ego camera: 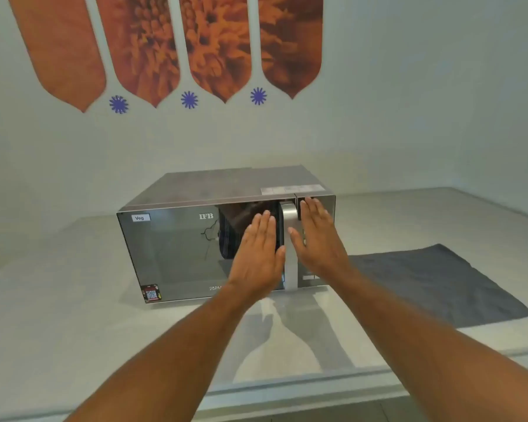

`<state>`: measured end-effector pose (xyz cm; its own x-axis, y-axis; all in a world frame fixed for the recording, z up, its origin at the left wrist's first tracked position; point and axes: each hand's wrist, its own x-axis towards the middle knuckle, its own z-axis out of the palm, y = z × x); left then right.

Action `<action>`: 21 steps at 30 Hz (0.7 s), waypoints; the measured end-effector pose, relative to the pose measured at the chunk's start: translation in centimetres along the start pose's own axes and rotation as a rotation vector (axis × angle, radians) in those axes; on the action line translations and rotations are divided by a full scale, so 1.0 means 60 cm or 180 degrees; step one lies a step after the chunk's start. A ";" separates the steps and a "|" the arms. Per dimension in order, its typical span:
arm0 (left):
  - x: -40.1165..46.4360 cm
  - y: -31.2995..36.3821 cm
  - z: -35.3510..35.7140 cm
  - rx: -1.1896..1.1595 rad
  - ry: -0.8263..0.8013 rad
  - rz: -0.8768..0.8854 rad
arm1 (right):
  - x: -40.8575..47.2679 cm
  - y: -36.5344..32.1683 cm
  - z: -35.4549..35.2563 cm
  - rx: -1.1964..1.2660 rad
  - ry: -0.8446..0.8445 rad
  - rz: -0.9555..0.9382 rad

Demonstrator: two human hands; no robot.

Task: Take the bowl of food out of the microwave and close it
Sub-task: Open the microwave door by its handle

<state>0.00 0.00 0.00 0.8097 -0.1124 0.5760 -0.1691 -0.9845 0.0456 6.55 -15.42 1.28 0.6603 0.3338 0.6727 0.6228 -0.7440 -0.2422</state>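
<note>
A silver microwave (pixel 177 248) with a mirrored door stands on the pale counter (pixel 58 315), its door shut. A vertical silver handle (pixel 289 239) runs down the door's right side. My left hand (pixel 258 254) is flat in front of the door, just left of the handle, fingers straight and holding nothing. My right hand (pixel 319 239) is flat over the control panel, just right of the handle, also holding nothing. No bowl is visible; the mirrored door hides the inside.
A dark grey cloth (pixel 439 284) lies flat on the counter to the right of the microwave. The wall behind carries orange flower panels (pixel 171 47). The counter's front edge (pixel 287 388) runs below my forearms.
</note>
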 end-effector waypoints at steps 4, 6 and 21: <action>-0.015 0.039 0.029 -0.0722 -0.0185 -0.0340 | -0.016 -0.003 0.020 0.0435 0.0037 0.0236; -0.016 0.060 0.042 -0.1411 -0.0184 -0.0823 | -0.020 -0.004 0.031 0.0733 0.0110 0.0440; 0.024 0.084 0.064 -0.3098 -0.0026 -0.2639 | 0.012 -0.005 0.039 0.2142 -0.0221 0.1554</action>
<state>2.46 -5.62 -2.06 0.8726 0.4811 0.0837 0.0487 -0.2564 0.9653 7.78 -13.60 0.22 0.9317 0.1148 0.3445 0.3630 -0.3168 -0.8763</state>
